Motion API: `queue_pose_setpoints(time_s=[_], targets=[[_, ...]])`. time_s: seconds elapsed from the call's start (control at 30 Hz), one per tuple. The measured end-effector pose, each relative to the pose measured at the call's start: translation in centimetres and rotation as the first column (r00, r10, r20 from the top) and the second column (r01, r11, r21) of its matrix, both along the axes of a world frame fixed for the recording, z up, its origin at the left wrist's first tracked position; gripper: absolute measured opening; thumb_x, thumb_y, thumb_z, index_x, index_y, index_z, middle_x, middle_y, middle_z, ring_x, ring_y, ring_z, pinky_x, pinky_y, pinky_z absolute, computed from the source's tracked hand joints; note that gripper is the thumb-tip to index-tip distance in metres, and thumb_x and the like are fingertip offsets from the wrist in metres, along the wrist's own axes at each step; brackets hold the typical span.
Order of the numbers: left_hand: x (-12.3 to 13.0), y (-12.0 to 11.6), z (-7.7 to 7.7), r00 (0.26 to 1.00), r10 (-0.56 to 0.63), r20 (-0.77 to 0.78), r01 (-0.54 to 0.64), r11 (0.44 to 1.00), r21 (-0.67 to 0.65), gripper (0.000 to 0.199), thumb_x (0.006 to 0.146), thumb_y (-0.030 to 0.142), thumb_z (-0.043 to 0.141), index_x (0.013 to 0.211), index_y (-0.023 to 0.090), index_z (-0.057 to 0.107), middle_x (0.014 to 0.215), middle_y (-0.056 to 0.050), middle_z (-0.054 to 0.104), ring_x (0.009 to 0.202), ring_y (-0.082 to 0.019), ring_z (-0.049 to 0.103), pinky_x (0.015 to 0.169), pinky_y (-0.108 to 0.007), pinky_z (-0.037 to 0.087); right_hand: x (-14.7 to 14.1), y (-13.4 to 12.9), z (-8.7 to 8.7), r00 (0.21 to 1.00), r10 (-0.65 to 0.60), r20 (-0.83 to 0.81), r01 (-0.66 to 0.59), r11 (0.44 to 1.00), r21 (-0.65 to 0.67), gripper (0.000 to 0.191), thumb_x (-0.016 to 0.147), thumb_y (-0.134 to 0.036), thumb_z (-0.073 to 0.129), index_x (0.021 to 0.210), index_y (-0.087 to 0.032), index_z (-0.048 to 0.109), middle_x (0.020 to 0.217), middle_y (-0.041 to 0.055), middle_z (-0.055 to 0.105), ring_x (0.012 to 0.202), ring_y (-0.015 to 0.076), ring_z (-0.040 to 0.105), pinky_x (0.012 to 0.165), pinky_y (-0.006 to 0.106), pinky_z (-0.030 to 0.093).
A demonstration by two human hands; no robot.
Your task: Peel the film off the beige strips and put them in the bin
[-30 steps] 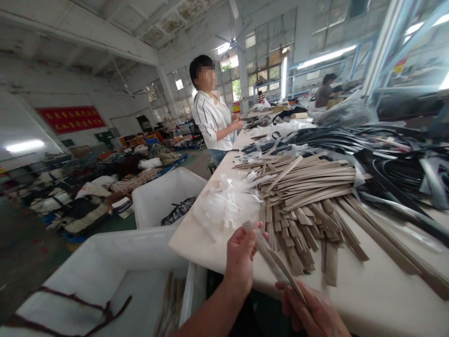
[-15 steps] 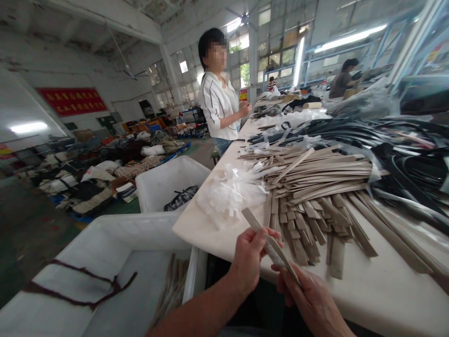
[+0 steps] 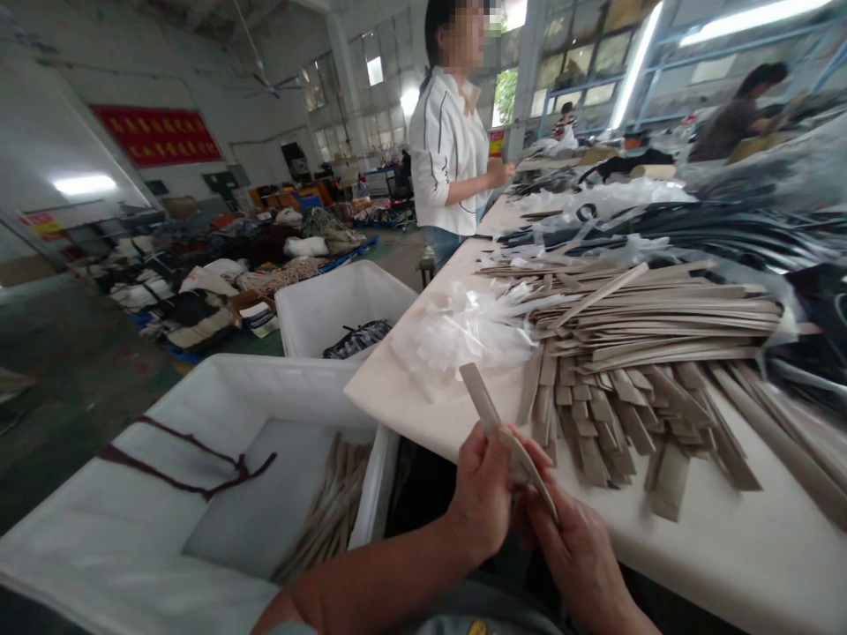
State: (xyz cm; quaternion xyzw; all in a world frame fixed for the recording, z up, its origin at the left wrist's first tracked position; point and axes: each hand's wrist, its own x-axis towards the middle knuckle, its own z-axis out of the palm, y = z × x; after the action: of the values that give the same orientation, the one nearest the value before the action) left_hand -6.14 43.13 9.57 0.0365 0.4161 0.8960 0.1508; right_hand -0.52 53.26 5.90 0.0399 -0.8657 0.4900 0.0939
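A flat beige strap (image 3: 481, 396) is held between my two hands, in front of the table's near edge. My left hand (image 3: 486, 494) closes round it below its upper end, thumb on top. Further down, my right hand (image 3: 573, 538) pinches the same strap, which bends between the two hands. Some of its length is hidden by my fingers. Beyond my hands lies a big heap of similar beige straps (image 3: 655, 317), partly crosswise on one another. Left of that heap is a bunch of clear plastic film strips (image 3: 469, 331).
The pale table (image 3: 668, 551) ends at a corner on my left. Beside it stands a white bin (image 3: 231, 379) with beige straps and a dark brown cord; another white bin (image 3: 297, 309) is behind. Black straps (image 3: 662, 229) lie farther back. A person in a white shirt (image 3: 443, 150) stands across the corner.
My view has swung left and down, so the scene sits further right and more of the near bin shows. Both hands have come closer together on the strap.
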Motion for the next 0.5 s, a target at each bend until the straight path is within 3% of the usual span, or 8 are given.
queue_pose_setpoints(time_s=[0.2,0.37,0.5], targets=[[0.2,-0.8,0.4,0.993,0.112,-0.038,-0.112,0.994,-0.004,0.041,0.084,0.056,0.056,0.081,0.016,0.057,0.068,-0.002,0.063,0.049,-0.009,0.054,0.046,-0.020,0.039,1.0,-0.8,0.5,0.997,-0.019,-0.070,0.029,0.988,0.152,0.035,0.096,-0.046,0.038,0.077,-0.024,0.058,0.054,-0.0003,0.057,0.046,0.0178,0.055,0.053,0.029,0.045],[-0.1,-1.9,1.6,0.997,0.016,-0.069,-0.019,0.999,-0.033,0.050,0.082,0.064,0.053,0.071,0.015,0.061,0.058,-0.002,0.058,0.047,-0.011,0.053,0.045,-0.022,0.038,1.3,-1.3,0.0,0.988,-0.127,-0.085,0.146,0.945,0.291,0.038,0.093,-0.051,0.039,0.082,-0.025,0.065,0.052,0.0030,0.057,0.046,0.0223,0.057,0.050,0.032,0.044],[1.0,-2.1,1.3,1.000,0.005,-0.015,-0.006,0.998,-0.068,0.054,0.075,0.068,0.058,0.069,0.015,0.066,0.057,-0.005,0.061,0.050,-0.013,0.053,0.048,-0.024,0.038,1.2,-1.1,-1.3,0.963,-0.246,-0.114,0.271,0.888,0.372,0.036,0.092,-0.050,0.042,0.096,-0.027,0.069,0.064,0.0084,0.066,0.056,0.0271,0.065,0.050,0.034,0.046]])
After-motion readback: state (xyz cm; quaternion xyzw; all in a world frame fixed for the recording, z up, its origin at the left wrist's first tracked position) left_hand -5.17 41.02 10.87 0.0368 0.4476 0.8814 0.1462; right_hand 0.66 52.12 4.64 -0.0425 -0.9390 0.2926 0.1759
